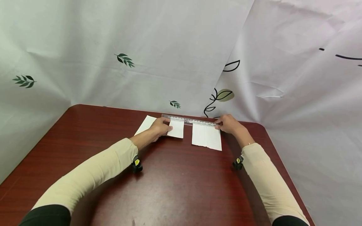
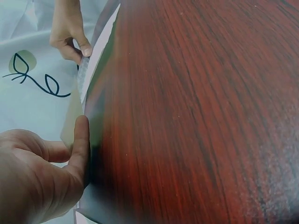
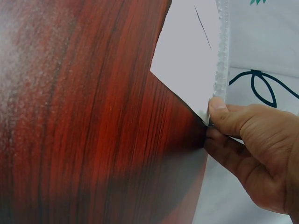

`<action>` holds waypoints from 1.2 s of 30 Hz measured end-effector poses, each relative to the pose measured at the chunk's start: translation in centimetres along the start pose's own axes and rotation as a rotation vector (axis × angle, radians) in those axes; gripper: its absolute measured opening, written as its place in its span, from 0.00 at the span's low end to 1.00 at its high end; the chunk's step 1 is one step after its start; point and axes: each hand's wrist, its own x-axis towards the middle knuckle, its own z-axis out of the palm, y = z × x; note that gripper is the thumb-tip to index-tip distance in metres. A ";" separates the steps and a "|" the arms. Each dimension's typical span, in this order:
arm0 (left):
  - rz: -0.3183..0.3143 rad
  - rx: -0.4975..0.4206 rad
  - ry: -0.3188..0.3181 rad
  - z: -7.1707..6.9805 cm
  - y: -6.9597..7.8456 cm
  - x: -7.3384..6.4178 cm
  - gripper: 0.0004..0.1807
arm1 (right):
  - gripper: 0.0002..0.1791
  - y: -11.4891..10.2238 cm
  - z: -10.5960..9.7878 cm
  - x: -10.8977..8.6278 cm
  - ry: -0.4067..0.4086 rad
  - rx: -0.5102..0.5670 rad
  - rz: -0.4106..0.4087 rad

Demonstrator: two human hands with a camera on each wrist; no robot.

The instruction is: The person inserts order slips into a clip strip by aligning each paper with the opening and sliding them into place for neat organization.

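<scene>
A clear plastic ruler [image 1: 188, 121] spans the far side of the table, along the top edges of two white paper pieces. My right hand [image 1: 228, 123] pinches the ruler's right end, thumb on top, at the corner of the wider paper piece [image 1: 207, 136]. In the right wrist view, that thumb [image 3: 224, 116] lies at the ruler's end beside the paper [image 3: 187, 51]. My left hand [image 1: 160, 126] pinches the left edge of the narrower paper piece [image 1: 177, 128], its fingers close to the ruler's left end. In the left wrist view, the left thumb [image 2: 80, 144] lies straight along the paper.
Another white paper [image 1: 145, 124] lies left of the left hand, partly hidden by it. The reddish-brown wooden table [image 1: 169, 188] ends just behind the ruler, where a white leaf-printed cloth [image 1: 175, 62] hangs. Each forearm carries a small black wrist camera [image 1: 137, 164].
</scene>
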 end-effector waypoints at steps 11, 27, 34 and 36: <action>-0.014 -0.092 -0.029 0.4 0.3 0.3 0.32 | 0.17 0.2 0.1 0.0 -0.008 0.007 0.017; -0.016 -0.060 -0.045 0.7 0.2 0.3 0.33 | 0.16 0.2 0.1 -0.1 -0.002 0.005 0.005; -0.010 -0.058 -0.061 1.4 0.7 0.2 0.33 | 0.16 0.1 0.0 0.0 -0.006 0.001 0.005; -0.007 -0.042 -0.059 1.6 0.8 0.3 0.33 | 0.16 0.1 0.0 0.1 -0.006 0.003 0.005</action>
